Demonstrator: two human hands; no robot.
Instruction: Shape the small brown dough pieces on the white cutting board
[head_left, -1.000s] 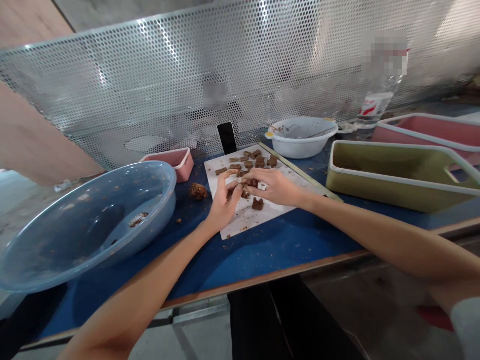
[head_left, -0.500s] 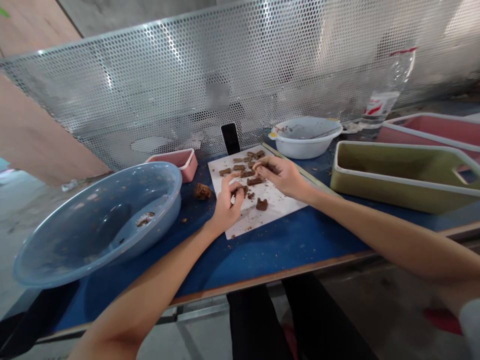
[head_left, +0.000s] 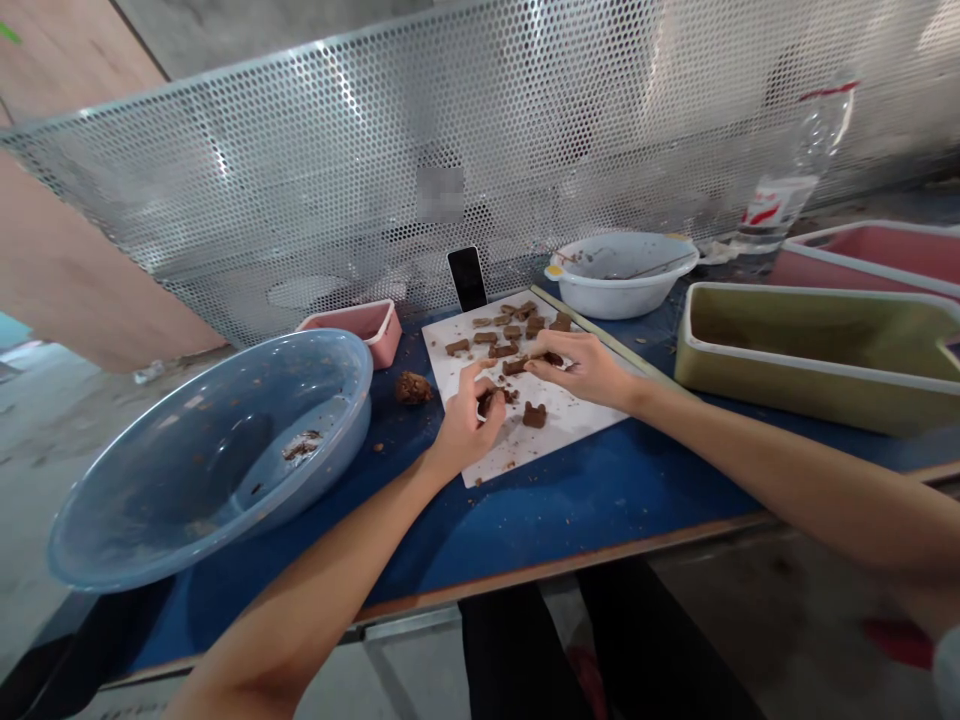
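My left hand (head_left: 466,425) is closed around a dark brown, crumbly clay-like lump (head_left: 487,402), low over the near left part of a white board (head_left: 551,440). At the board's right side, the fingers of my right hand (head_left: 589,370) pinch a small brown clay-like piece (head_left: 553,358). Just left of these fingertips lies a brown block (head_left: 514,367). Several short brown blocks (head_left: 486,338) spread over the far part of the board. Nearer to me sits a notched brown piece (head_left: 534,415), with crumbs around it.
A large blue basin (head_left: 210,540) stands left, beside a brown clump (head_left: 412,388) and a small pink box (head_left: 386,335). Behind the board, a phone (head_left: 468,278) leans against perforated metal (head_left: 337,200). A white basin (head_left: 622,297), green box (head_left: 795,385) and plastic bottle (head_left: 780,205) stand right.
My right hand has come down toward the board, nearer to me, with the brown piece in its fingers. My left hand stays closed on its lump. The view has shifted slightly.
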